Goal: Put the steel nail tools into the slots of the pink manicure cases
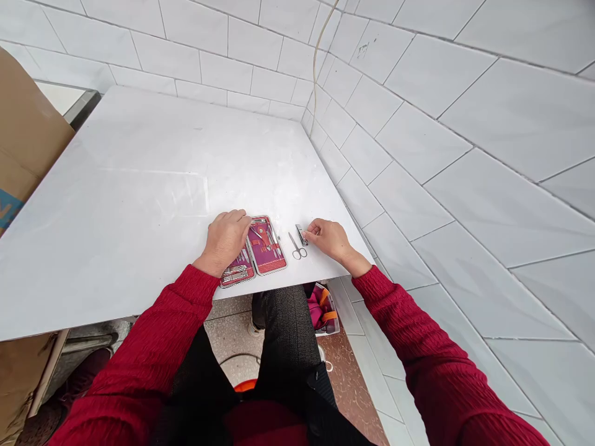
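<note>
One manicure case (pixel 273 270): opened flat like a book on the white desk (pixel 144 142), close to the front edge, with red and purple lining and a silvery rim
Left half of the case: partly hidden under the left hand (pixel 226 240), with silvery nail clippers (pixel 236 271) to be seen in the lower part
Right half of the case: for the most part uncovered, with several slim metal tools (pixel 269 243) set in the lining, too small for naming each one with certainty
Left hand: back side up, laid across the upper area of the left half
Left fingers (pixel 238 215): near to each other and slightly bent, by the upper edge of the case; gripping it or only resting on it, not possible to tell
Scissors (pixel 299 252): small, flat on the desk, to the right of the case and apart from it, with loops toward the front edge and blades pointing away
Loose nail clipper (pixel 299 233): at the desk surface, just beside the scissors, on their right side
Right hand (pixel 332 240): to the right of the loose nail clipper, reaching toward the left
Right fingers (pixel 313 229): bent and brought together at the loose nail clipper; firmly pinching it or only touching it, not possible to tell
Sleeves (pixel 162 334): red, with wrinkled texture, down to both wrists
Tiled wall (pixel 446 204): pale, behind the desk and along its right side, with a thin cable (pixel 317 56) hanging in the corner
Cardboard box (pixel 28 124): brown, beyond the left edge of the desk
Clear container (pixel 331 327): below the desk, with purple and orange things (pixel 317 310) inside
</note>
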The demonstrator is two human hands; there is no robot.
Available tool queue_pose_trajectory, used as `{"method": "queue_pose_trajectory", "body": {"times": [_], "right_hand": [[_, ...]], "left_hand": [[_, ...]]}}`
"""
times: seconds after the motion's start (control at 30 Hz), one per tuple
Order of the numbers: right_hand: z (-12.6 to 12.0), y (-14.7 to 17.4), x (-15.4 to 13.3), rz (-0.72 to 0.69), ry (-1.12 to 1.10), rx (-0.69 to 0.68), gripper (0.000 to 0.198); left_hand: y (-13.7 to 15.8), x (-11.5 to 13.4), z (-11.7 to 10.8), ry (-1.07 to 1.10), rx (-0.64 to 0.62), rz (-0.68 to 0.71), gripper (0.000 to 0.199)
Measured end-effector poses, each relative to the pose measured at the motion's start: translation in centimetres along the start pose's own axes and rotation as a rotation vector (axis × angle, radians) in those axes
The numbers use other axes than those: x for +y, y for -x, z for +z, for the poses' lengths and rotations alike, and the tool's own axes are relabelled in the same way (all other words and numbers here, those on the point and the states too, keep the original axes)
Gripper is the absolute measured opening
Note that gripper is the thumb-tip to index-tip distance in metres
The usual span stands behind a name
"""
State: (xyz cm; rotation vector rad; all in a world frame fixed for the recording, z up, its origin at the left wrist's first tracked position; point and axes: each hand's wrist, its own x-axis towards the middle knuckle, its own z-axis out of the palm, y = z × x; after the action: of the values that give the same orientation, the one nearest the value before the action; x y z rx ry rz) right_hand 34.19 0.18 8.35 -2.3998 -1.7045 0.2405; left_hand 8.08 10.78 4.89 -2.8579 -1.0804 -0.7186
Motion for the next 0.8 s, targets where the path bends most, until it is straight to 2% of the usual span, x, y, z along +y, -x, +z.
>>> {"method": "queue_pose_trajectory", "body": {"times": [0.1,0.2,0.3,0.4,0.53,0.7,0.8], "right_hand": [[0.1,0.7,-1.2,-0.05,0.049,-0.001,0.014],[0.1,1.3,-2.7,-0.09,0.152,-0.069,0.013],[-0.2,1.5,-3.5,-0.07,0.222,-0.102,0.014],[-0.4,1.6,-3.3,-0.029,0.246,-0.079,0.016],[-0.4,2.0,-2.7,0.007,0.203,-0.024,0.017],[0.3,3.6,-3.1,-0.09,0.049,-0.029,0.013],[0.5,4.0,-2.9,-0.066,0.066,-0.022,0.013]], "left_hand": [[0.0,-0.5,-0.3,-0.022,0.027,-0.034,0.032],[0.1,-1.2,-0.6,-0.026,0.05,-0.087,0.033],[0.5,-1.9,-0.9,-0.021,0.04,-0.131,0.032],[1.1,-2.4,-1.0,-0.015,0.019,-0.153,0.032],[1.8,-2.9,-0.9,0.002,0.014,-0.163,0.032],[2.0,-3.0,-0.9,0.055,0.024,-0.173,0.027],[2.0,-3.0,-1.0,0.066,0.045,-0.192,0.023]]}}
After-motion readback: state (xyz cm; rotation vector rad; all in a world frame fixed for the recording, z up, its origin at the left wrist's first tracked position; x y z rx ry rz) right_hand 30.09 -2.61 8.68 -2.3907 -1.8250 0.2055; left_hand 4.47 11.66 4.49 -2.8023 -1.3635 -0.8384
